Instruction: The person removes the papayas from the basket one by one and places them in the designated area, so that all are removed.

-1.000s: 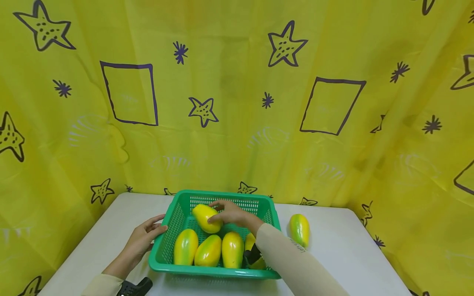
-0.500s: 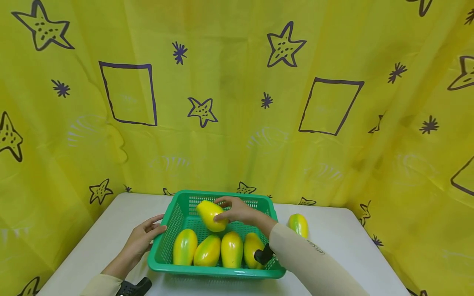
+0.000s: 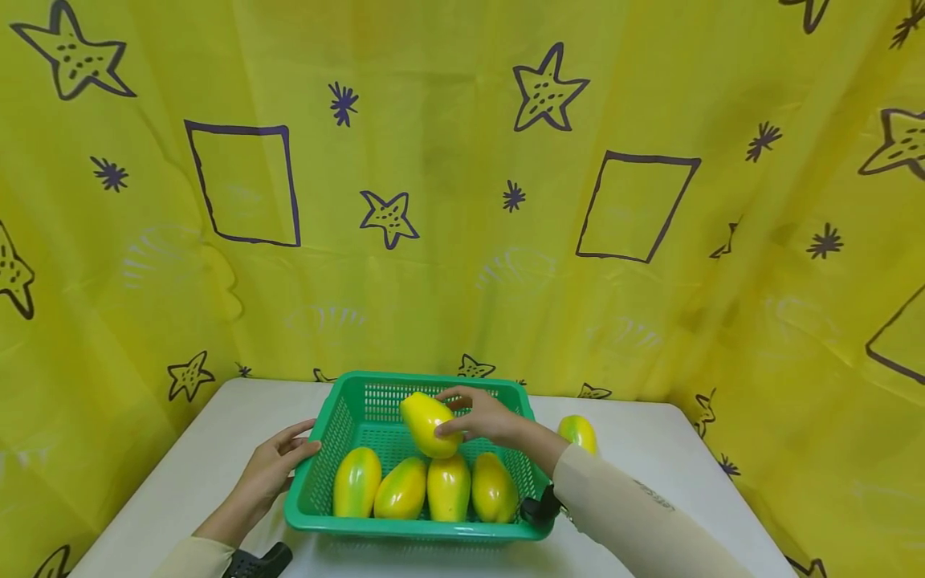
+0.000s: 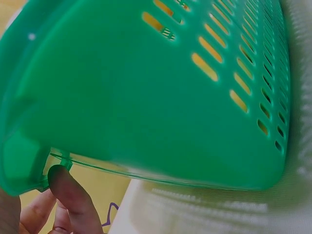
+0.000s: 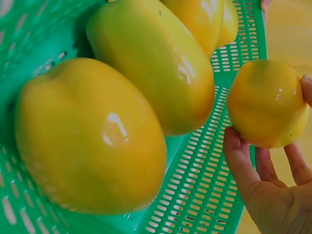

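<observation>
My right hand (image 3: 486, 417) grips a yellow papaya (image 3: 428, 424), thumb and fingers spread around one end. It is held above the green plastic basket (image 3: 419, 527), and its narrower end points up and to the left. Several more yellow-green papayas (image 3: 448, 486) lie in a row along the basket's near side. In the right wrist view the held papaya (image 5: 268, 103) sits in the fingers, apart from the large papayas (image 5: 92, 141) in the basket. My left hand (image 3: 269, 467) holds the basket's left rim. In the left wrist view a finger (image 4: 73, 200) curls under the rim.
Another papaya (image 3: 578, 433) lies on the white table (image 3: 650, 482) to the right of the basket, partly hidden by my right arm. A yellow curtain (image 3: 448, 305) with starfish drawings stands behind and around the table.
My right hand has lifted the papaya slightly and carried it to the right inside the basket area. The left hand stays on the rim. The head view has turned slightly right.
</observation>
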Demonstrator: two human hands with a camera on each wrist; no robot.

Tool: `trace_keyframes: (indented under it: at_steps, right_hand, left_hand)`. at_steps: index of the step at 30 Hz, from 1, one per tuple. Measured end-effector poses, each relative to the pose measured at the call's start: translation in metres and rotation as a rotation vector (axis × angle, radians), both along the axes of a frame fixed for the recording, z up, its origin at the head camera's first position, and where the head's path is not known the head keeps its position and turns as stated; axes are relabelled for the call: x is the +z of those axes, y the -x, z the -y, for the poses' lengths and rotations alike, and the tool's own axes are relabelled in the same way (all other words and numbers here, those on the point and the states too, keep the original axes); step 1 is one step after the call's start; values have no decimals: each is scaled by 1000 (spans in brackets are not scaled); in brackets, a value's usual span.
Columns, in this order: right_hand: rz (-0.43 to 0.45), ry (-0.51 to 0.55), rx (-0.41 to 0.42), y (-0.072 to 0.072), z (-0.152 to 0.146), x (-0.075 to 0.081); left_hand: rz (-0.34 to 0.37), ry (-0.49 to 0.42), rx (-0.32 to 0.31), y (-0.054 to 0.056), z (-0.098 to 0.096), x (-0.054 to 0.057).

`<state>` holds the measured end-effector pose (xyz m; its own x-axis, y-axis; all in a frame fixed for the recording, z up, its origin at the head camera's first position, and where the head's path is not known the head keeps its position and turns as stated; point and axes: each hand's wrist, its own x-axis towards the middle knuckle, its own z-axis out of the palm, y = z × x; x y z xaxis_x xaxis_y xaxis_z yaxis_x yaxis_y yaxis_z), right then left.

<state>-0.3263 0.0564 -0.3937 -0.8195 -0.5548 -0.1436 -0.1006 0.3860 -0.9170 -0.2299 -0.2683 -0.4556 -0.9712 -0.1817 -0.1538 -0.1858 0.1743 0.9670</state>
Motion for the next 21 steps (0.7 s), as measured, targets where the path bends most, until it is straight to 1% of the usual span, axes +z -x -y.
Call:
trace_keyframes:
  at_steps: [6,12,21]
  right_hand:
    - [-20,-17,-18,-5,-12,2]
    - [-69,-35,-14,-10,-29,6]
    - [-76,-17,-19,-15,-53,12]
  left_hand:
    - [-2,7,0,0,0,0]
    - [3,17,2,0,-1,0]
    - [17,23,7,1,0,0]
